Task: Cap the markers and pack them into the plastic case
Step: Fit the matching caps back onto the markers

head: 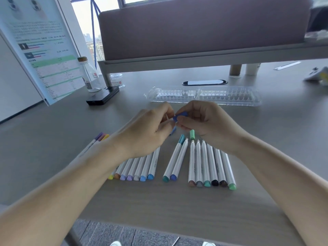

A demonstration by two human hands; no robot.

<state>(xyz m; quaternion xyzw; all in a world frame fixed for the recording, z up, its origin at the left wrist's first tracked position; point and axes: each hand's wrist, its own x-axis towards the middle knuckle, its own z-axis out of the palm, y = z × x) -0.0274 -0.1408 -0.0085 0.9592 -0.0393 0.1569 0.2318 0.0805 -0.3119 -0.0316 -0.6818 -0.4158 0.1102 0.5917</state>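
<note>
My left hand (150, 132) and my right hand (204, 121) meet above the desk. A blue cap (180, 115) sits pinched in my right fingers. My left fingers grip a thin white marker (167, 118), mostly hidden by the hand. Below lie several white markers in three groups: a left group (138, 167), a middle pair (175, 160) and a right group (211, 166). A loose green cap (192, 134) lies at the tips of the right group. The clear plastic case (205, 95) lies open behind my hands.
Three capped markers (101, 137) poke out behind my left forearm. A black device (103, 96), a glass bottle (89, 75) and a leaning printed board (40, 48) stand at the left. A padded divider (204, 29) crosses the back of the grey desk (284, 130).
</note>
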